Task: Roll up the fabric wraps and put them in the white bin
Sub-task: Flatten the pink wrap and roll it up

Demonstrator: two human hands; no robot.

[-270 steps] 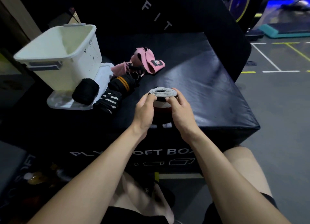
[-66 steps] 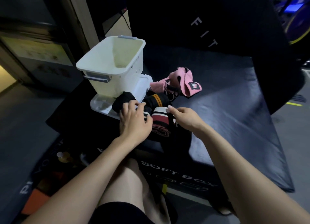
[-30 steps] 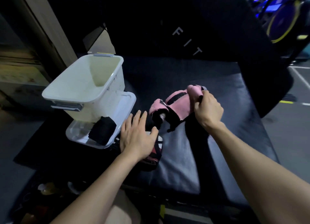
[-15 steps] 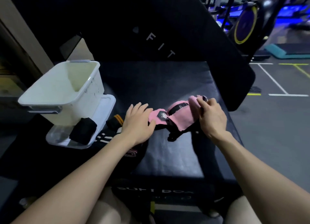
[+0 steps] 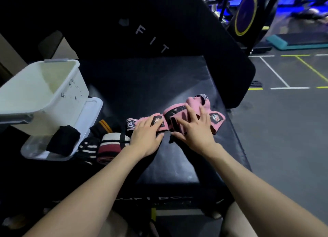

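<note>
Both hands are pressing a pink fabric wrap [image 5: 179, 120] flat against the top of a black soft plyo box [image 5: 177, 162], toward its right edge. The left hand [image 5: 144, 139] is lying with fingers [image 5: 142, 126] extended over the wrap's left portion, gripping nothing; the right hand [image 5: 194, 132] is spreading straight fingers [image 5: 190, 115] over the bunched middle, likewise only pressing. The white bin [image 5: 58, 102] is standing on its lid [image 5: 85, 118] at the box's left edge; no wrap is showing inside it. A rolled black wrap [image 5: 63, 141] is resting on the lid, and striped wraps [image 5: 106, 141] are lying just beside it. Judged risks: the folded right end may roll crooked if not straightened first, and the wrap, lying near the right edge, may be slipping off under a sideways push.
</note>
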